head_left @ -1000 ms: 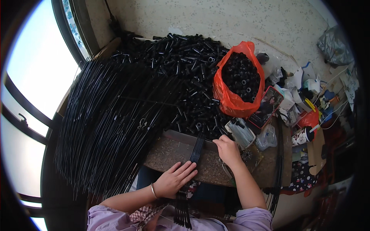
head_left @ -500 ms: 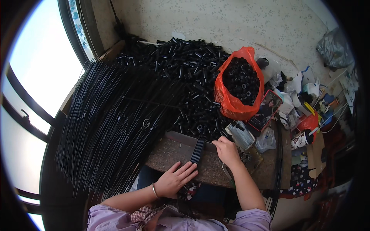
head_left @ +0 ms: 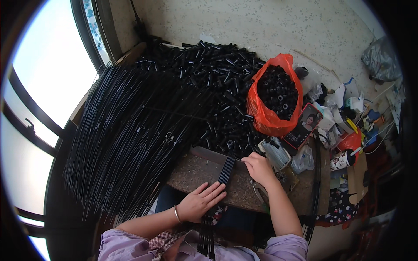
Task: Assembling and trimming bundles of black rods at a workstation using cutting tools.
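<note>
My left hand (head_left: 201, 201) lies with fingers stretched over a flat row of thin black rods (head_left: 226, 171) near the table's front edge. The rods run side by side from a raised metal strip (head_left: 209, 155) across the brown tabletop (head_left: 191, 173). Below my left hand, several black rod ends (head_left: 206, 239) hang in front of my lap. To the right of the row, my right hand (head_left: 260, 168) is closed in a pinch beside the strip's right end. What its fingertips hold, if anything, is too small to make out.
A big fan of long black rods (head_left: 126, 143) covers the left side. Short black tubes (head_left: 222, 78) are heaped behind. A red plastic bag (head_left: 272, 126) holds black rings. A phone (head_left: 303, 126), clear box (head_left: 275, 154), pliers (head_left: 261, 193) and patterned cup (head_left: 342, 160) stand rightward.
The whole view has shifted slightly. More of the black rod ends show hanging below my left hand. Both hands keep nearly the same place and pose.
</note>
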### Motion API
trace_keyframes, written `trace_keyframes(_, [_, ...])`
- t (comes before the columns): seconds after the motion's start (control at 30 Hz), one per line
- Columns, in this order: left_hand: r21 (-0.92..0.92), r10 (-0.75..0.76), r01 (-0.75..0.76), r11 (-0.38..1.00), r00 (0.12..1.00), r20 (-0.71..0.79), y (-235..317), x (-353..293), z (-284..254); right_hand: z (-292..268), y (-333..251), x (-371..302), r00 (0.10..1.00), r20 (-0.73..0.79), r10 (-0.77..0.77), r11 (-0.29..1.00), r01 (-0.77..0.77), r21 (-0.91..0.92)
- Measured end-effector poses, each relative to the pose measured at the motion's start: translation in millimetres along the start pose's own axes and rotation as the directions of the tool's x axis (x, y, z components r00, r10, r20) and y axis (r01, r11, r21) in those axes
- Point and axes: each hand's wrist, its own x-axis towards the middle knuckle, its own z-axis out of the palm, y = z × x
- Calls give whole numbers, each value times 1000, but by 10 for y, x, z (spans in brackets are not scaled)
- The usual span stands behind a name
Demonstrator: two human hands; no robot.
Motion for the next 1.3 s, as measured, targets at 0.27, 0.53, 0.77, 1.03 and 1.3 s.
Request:
trace_keyframes(0.27, [-85, 6, -8, 996, 999, -32, -12, -31, 29, 84, -15, 31, 999, -4, -46, 999, 46, -10])
trace_keyframes(0.53, [-79, 8, -10, 997, 1000, -25, -19, -45, 11, -54, 153, -45, 938, -194, -287, 908, 202, -366])
trace_keyframes(0.77, [-79, 37, -38, 996, 999, -15, -34, -35, 16, -11, 68, -253, 986, -114, -119, 979, 98, -176])
trace_keyframes(1.03, [-80, 9, -7, 997, 1000, 28, -46, -3, -8, 12, 123, -108, 997, -30, -76, 997, 77, 5])
trace_keyframes(1.3, [-198, 22, -31, 980, 999, -47, -42, -23, 14, 5, -9, -193, 997, -80, -17, 1000, 16, -11])
